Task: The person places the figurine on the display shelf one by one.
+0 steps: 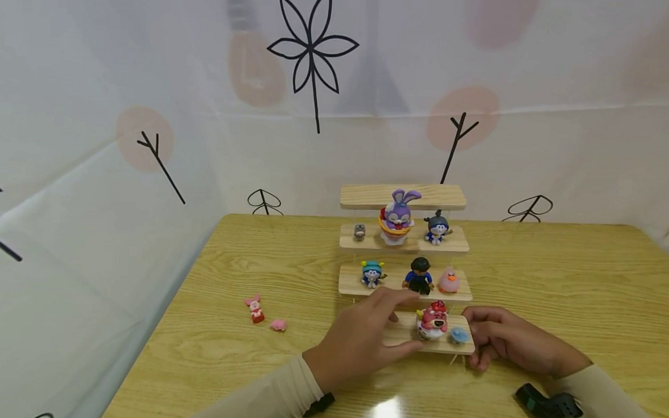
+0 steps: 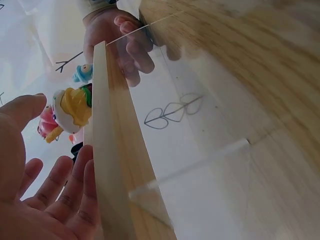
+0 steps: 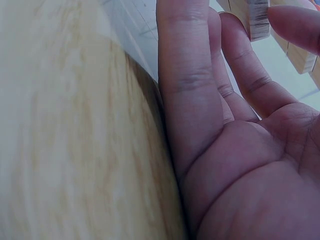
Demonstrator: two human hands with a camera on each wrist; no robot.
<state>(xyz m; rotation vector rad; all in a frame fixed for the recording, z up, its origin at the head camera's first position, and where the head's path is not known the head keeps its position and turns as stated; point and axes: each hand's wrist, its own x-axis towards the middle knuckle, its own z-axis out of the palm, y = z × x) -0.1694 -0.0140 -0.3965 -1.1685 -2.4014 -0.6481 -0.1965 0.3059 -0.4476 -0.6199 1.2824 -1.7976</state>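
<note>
My left hand (image 1: pixel 360 339) reaches over the bottom step of a tiered wooden display stand (image 1: pixel 410 342), thumb and fingers spread. Close to its fingertips sits a pink bear figurine (image 1: pixel 433 321) with a red top and a white base. In the left wrist view, a gap shows between the thumb (image 2: pixel 25 107) and this bear figurine (image 2: pixel 70 110). My right hand (image 1: pixel 515 341) holds the right end of the bottom step, the board's end (image 3: pixel 259 20) between thumb and index finger. Beside the bear, near that hand, stands a small light-blue figurine (image 1: pixel 459 335).
Higher steps carry a purple rabbit figurine (image 1: pixel 397 217), a tiny grey figure (image 1: pixel 359 232), a black-haired toy figure (image 1: pixel 419 276), a pink chick (image 1: pixel 449 280) and two blue-suited figures. A pink-eared figurine (image 1: pixel 255 309) and a small pink piece (image 1: pixel 278 324) lie on the table left of the stand.
</note>
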